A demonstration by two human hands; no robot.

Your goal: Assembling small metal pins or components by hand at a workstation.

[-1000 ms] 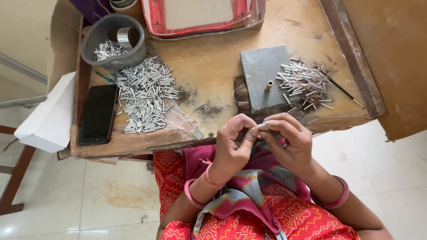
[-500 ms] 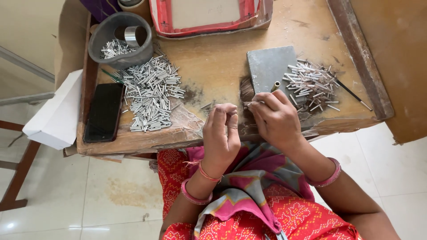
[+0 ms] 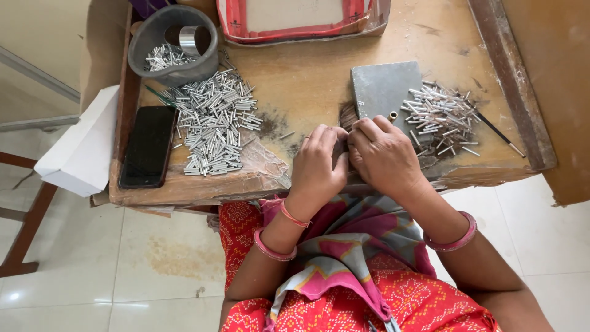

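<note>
Wooden tabletop, worn. Grey metal block right of centre. Big pile of metal tubes on the left, smaller tube pile touching the block's right edge. Left hand and right hand side by side at the block's near edge, fingers curled; both grips look pinched, contents hidden, can't tell what.
</note>
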